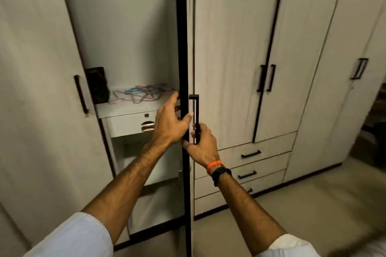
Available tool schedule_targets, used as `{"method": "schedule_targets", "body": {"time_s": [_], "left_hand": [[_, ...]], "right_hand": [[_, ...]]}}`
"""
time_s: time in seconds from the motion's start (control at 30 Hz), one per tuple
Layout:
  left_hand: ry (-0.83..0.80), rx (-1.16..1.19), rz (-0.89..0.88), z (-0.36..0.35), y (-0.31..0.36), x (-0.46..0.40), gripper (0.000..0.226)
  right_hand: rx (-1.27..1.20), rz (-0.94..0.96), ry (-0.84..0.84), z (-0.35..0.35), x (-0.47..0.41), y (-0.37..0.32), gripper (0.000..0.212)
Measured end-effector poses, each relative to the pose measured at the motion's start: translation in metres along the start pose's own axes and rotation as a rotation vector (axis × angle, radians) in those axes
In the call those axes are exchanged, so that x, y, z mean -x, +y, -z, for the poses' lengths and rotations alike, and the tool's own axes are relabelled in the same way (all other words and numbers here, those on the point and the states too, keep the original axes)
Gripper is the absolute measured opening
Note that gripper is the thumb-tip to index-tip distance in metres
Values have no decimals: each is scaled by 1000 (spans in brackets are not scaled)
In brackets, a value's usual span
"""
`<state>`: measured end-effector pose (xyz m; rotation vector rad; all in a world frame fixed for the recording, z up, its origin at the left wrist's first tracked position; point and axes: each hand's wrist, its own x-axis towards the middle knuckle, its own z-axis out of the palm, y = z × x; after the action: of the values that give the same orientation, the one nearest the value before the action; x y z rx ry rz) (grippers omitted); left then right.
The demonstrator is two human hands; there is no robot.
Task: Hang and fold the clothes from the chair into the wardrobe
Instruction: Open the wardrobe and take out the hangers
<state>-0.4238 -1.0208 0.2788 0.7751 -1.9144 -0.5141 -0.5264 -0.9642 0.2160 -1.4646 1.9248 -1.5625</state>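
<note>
Pale wardrobe [234,48], both hands gripping black-edged open door [183,48]

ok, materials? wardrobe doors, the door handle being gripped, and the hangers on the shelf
Pale wood-grain wardrobe doors: likely laminated board, matte, faint printed grain, black edge banding. Slim black bar door handle, in the right hand's grip: probably matte-coated metal; thin, square corners. Coloured thin hangers on the white shelf: look like plastic-coated wire; too blurred to be sure.
</note>
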Motion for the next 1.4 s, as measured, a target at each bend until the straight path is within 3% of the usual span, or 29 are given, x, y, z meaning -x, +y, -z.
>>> {"method": "schedule_targets", "body": {"time_s": [0.1,0.37,0.43,0.57,0.63,0.77,0.87,0.97,1.13,1.4], "left_hand": [[-24,51,-30,-36,21,4,79],[-276,113,-24,-108,57,0,98],[-342,106,-28,-117,64,-2,100],[-443,51,-54,-129,72,-9,100],[-476,32,-64,-132,71,-10,98],[-424,14,22,-125,57,-12,90],[-339,25,127,-106,33,-14,81],[-262,-7,216,-76,4,-15,74],[-132,-67,372,-6,-50,-17,69],[108,-193,526,128,-163,-31,54]], "right_hand": [[45,-31,69,34,3,17,65],[105,-151,131,104,-12,45,54],[131,-184,128,115,-15,50,59],[174,-243,104,131,-17,62,89],[163,-254,136,132,-16,68,92],[185,-183,407,121,-8,63,78],[293,92,647,97,0,50,66],[241,243,437,60,-8,36,57],[113,99,11,-23,-42,13,57],[81,129,-324,-169,-100,-24,54]]}}
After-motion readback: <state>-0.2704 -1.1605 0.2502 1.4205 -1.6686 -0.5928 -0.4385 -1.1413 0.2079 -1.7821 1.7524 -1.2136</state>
